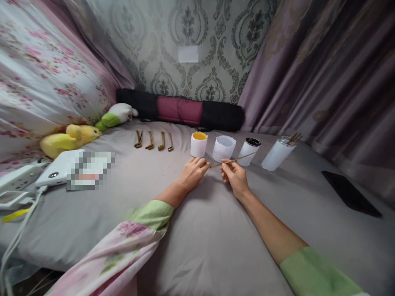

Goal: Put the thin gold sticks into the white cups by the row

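Grey sheet (pixel 200 238) — yellow-filled white cup (pixel 198 144)

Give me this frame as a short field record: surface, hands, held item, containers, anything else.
surface: grey bedsheet
left hand: fingertips closed on the left end of the thin stick
right hand: pinches the thin stick near its middle
held item: thin stick, nearly level, tip pointing right
containers: row just beyond the hands: yellow-filled cup, white cup, black-topped cup, tilted jar holding sticks
left of cups: four gold bent pieces in a row
far left: plush toys
right: black phone lying flat
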Tool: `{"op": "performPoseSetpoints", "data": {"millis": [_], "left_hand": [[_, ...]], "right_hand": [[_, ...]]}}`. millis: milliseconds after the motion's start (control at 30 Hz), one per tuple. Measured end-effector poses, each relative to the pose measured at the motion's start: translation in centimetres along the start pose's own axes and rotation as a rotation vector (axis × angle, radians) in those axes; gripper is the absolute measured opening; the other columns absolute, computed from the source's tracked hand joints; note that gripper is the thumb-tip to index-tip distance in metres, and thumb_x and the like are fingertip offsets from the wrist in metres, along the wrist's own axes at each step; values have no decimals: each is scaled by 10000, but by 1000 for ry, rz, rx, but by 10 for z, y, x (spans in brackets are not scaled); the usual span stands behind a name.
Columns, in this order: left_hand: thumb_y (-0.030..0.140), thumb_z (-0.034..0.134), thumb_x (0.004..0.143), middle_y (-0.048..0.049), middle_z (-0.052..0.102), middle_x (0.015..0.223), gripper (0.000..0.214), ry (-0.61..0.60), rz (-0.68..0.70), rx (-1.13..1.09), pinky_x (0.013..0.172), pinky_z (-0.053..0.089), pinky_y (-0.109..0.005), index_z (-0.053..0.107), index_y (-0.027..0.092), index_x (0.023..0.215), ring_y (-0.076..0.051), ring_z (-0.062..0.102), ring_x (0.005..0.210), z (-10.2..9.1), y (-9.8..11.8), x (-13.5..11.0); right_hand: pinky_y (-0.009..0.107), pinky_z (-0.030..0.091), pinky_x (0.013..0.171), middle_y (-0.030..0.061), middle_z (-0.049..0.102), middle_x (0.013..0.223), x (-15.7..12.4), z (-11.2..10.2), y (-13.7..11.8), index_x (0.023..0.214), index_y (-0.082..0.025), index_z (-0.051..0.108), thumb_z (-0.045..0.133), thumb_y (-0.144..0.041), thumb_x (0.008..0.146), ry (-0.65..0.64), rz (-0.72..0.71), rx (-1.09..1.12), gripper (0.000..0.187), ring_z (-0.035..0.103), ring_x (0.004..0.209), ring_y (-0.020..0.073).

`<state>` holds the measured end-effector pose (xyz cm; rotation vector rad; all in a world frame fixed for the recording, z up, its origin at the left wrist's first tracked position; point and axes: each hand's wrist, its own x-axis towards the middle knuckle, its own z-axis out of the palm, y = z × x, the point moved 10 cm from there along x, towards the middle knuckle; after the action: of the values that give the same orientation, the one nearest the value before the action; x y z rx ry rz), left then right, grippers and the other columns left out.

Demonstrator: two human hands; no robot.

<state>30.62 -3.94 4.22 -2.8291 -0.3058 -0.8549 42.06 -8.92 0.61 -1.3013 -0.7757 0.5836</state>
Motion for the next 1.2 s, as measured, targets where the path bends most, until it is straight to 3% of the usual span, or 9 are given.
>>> {"op": "performPoseSetpoints", "data": {"millis": [367, 700, 967, 1200], "left_hand": [[220, 321, 896, -92, 554, 895, 281, -23, 3, 56, 720, 364, -318, 568, 141, 1004, -197, 485, 844, 3, 1, 0], [188, 360, 874, -76, 561, 895, 250, -9, -140, -257, 773, 403, -275, 586, 167, 977, -165, 515, 850, 8, -14, 0], [200, 454, 815, -40, 612, 782, 187, 97, -407, -677, 660, 417, -212, 630, 160, 864, -112, 537, 679, 15, -40, -5], [226, 502, 757, -2, 576, 609, 184, 72, -763, -1145, 464, 383, -180, 621, 110, 836, -77, 486, 486, 42, -54, -14]], "right_hand": [[171, 354, 345, -11, 551, 652, 2, -1, 5, 870, -154, 591, 619, -417, 699, 16, 15, 62, 315, 461, 466, 64], [169, 350, 349, -12, 554, 651, 2, -6, 7, 871, -154, 598, 617, -409, 698, 41, 22, 47, 309, 466, 465, 61], [160, 332, 329, -25, 539, 621, 3, -14, 10, 856, -152, 592, 600, -395, 694, 116, 52, -1, 293, 455, 441, 56], [157, 324, 322, -28, 531, 621, 4, -19, 11, 851, -158, 589, 588, -391, 696, 155, 59, -24, 280, 446, 428, 54]]}}
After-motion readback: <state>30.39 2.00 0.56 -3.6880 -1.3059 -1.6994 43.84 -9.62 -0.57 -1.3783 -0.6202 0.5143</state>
